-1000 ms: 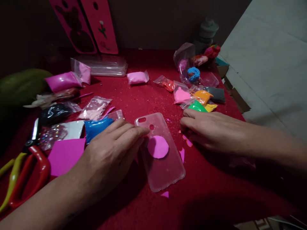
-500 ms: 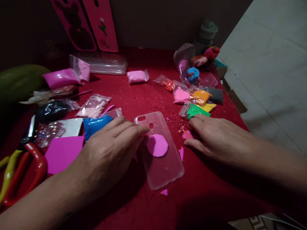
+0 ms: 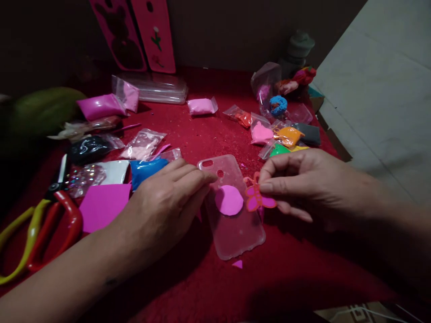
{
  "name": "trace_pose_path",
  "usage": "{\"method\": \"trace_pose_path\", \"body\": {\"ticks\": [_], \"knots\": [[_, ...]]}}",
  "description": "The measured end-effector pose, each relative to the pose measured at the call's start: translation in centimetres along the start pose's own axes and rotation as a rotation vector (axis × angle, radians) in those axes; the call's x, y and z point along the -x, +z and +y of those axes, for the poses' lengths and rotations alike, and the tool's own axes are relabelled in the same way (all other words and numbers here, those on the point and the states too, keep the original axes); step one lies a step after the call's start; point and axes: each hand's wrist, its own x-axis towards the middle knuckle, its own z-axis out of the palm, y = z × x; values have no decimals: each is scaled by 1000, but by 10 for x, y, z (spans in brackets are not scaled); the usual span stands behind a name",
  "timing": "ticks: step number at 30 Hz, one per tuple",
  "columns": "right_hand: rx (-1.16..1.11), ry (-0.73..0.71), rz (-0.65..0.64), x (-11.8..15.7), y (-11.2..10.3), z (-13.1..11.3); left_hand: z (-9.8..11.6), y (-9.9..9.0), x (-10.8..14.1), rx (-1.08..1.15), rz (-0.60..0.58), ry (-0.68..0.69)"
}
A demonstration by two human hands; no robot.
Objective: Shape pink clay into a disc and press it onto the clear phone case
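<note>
A clear phone case (image 3: 235,229) lies on the red cloth with a pink foam circle (image 3: 229,200) on its middle. My left hand (image 3: 168,202) rests flat on the cloth, its fingertips pressing the case's left edge. My right hand (image 3: 303,179) is raised just right of the case and pinches a small pink and orange butterfly cutout (image 3: 256,197) between thumb and fingers, close to the circle.
Small bags of coloured clay (image 3: 283,134) lie behind my right hand, more bags (image 3: 101,106) at the left. Red-handled scissors (image 3: 50,224) and a pink foam sheet (image 3: 104,204) sit near my left forearm. Pink scraps (image 3: 237,264) dot the cloth. The table edge (image 3: 328,134) runs along the right.
My right hand picked the butterfly cutout up off the cloth and lifted it toward the case. My left hand stayed on the case's edge.
</note>
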Motion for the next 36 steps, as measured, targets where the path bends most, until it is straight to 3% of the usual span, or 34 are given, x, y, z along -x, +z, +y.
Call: {"method": "trace_pose_path", "body": {"ticks": [3, 8, 16, 36], "knots": [[-29, -5, -73, -12, 11, -3, -1, 0, 0, 3, -5, -61], [126, -60, 29, -25, 17, 0, -3, 2, 1, 48, -18, -102], [220, -23, -75, -28, 20, 10, -5, 4, 1, 1, -73, -111], [475, -63, 19, -31, 27, 9, -7, 5, 2, -12, -74, -95]]}}
